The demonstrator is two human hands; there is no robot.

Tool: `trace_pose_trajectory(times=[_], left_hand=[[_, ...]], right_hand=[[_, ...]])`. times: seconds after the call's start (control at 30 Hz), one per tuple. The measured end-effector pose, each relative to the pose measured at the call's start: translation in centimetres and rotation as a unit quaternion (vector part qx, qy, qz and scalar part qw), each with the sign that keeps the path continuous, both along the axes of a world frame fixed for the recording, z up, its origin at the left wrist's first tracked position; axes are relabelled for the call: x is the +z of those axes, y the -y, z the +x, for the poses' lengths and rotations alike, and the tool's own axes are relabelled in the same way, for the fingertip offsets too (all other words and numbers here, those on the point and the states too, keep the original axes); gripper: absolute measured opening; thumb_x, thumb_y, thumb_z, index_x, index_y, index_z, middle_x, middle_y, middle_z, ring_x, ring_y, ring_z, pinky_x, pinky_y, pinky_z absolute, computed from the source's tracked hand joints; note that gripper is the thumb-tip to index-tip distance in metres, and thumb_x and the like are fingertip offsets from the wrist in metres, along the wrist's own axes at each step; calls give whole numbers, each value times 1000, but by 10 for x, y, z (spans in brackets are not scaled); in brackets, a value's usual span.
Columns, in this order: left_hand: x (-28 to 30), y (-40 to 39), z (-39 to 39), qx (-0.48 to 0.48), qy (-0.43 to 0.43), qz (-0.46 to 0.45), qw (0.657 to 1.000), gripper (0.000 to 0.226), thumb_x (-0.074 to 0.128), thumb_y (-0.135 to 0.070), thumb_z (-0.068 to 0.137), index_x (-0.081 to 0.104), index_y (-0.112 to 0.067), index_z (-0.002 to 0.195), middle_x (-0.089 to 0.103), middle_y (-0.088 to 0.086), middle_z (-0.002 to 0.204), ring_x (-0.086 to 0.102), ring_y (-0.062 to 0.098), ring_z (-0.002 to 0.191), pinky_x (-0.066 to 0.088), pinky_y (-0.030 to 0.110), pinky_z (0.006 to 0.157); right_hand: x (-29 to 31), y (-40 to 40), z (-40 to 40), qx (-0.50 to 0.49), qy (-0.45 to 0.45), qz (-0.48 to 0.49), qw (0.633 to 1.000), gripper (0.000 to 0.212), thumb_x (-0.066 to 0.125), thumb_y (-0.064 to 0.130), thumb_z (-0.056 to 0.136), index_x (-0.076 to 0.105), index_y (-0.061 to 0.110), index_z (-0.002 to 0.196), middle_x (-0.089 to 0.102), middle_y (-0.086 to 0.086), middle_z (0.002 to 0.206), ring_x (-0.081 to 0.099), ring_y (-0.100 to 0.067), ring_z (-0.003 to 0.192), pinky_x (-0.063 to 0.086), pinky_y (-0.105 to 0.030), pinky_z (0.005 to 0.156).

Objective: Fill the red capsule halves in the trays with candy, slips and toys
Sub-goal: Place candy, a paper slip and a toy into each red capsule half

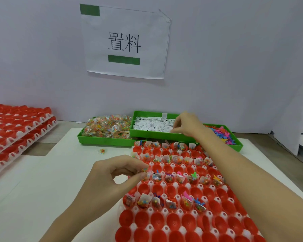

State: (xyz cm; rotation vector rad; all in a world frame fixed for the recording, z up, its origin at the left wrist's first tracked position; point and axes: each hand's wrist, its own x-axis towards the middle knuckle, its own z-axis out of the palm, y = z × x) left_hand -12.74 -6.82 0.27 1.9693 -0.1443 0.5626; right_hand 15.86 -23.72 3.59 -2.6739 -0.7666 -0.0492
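A white tray (pixel 164 185) of red capsule halves (pixel 173 220) lies in front of me; some rows hold candy packets, slips and toys, others are bare. My left hand (pixel 117 173) pinches a small candy packet (pixel 144 170) at the tray's left edge, over the third filled row. My right hand (pixel 187 124) reaches into the green bin of white paper slips (pixel 152 125), fingertips curled down onto the slips. Left of it sits the green bin of candy packets (pixel 107 127). Colourful plastic toys (pixel 222 133) fill the green bin behind my right forearm.
Stacked trays of red capsule halves (pixel 16 126) stand at the far left. One loose candy packet (pixel 102 151) lies on the white mat. A paper sign (pixel 124 42) hangs on the wall behind the bins.
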Motion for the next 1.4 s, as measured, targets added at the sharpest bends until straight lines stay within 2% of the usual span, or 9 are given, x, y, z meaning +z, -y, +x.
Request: trace_pose_trajectory(times=[0.3, 0.4, 0.57, 0.7, 0.93, 1.0, 1.1, 1.23, 1.4], left_hand=[[-3, 6, 0, 6, -5, -12, 1000, 16, 82, -21, 82, 82, -30, 96, 79, -6, 91, 76, 20, 84, 61, 29, 78], [-3, 4, 1, 34, -8, -12, 999, 19, 82, -13, 83, 82, -27, 95, 79, -8, 88, 76, 15, 82, 60, 24, 78], [-1, 6, 1, 54, -25, -80, 995, 26, 84, -10, 80, 84, -31, 96, 80, -7, 87, 77, 11, 82, 60, 20, 78], [6, 13, -2, 25, -37, -179, 983, 24, 84, -21, 72, 82, -31, 93, 81, 1, 87, 79, 18, 84, 59, 19, 77], [6, 34, -8, -31, -60, -208, 976, 17, 85, -19, 70, 84, -18, 87, 81, 2, 99, 78, 19, 93, 59, 19, 80], [5, 39, -10, -43, -66, -206, 975, 16, 85, -16, 72, 83, -15, 87, 80, 5, 97, 78, 20, 92, 59, 20, 79], [6, 42, -12, -40, -54, -174, 982, 17, 84, -14, 76, 82, -17, 93, 79, 9, 89, 77, 22, 84, 60, 22, 76], [6, 43, -12, -37, -52, -170, 983, 34, 84, -14, 75, 78, -26, 106, 76, 12, 88, 75, 24, 82, 60, 24, 76], [4, 41, -10, -25, -91, -156, 983, 17, 84, -22, 73, 82, -21, 89, 78, 11, 87, 76, 22, 82, 60, 22, 76]], right_hand=[[-1, -6, 8, -29, -58, -15, 998, 17, 77, 18, 90, 78, 4, 99, 74, -10, 110, 66, -21, 98, 55, -33, 85], [-4, 2, 4, -31, -43, 66, 996, 9, 71, 14, 94, 73, 6, 97, 70, -6, 100, 65, -19, 91, 48, -21, 68], [5, 18, -29, -36, -5, 277, 960, 5, 69, 12, 96, 69, 10, 100, 74, -6, 88, 72, -10, 73, 59, -21, 65], [13, 36, -94, 16, -3, 347, 938, 8, 74, 14, 92, 73, 14, 100, 75, 1, 84, 74, -10, 75, 61, -23, 70], [-14, 59, -224, 109, -74, 356, 925, 15, 79, 17, 88, 78, 31, 92, 77, 11, 83, 75, -12, 78, 61, -23, 71], [-20, 61, -234, 109, -86, 361, 922, 14, 76, 17, 91, 78, 31, 92, 77, 11, 83, 75, -12, 78, 61, -24, 70], [-21, 63, -237, 104, -124, 375, 913, 10, 74, 17, 93, 77, 27, 95, 76, 5, 85, 74, -17, 80, 62, -36, 74], [-20, 68, -237, 112, -122, 355, 920, 13, 73, 20, 93, 76, 33, 94, 75, 10, 88, 72, -13, 84, 58, -24, 73], [-14, 75, -228, 92, -99, 312, 940, 19, 66, 19, 97, 77, 35, 97, 75, 15, 92, 71, -9, 88, 58, -24, 75]])
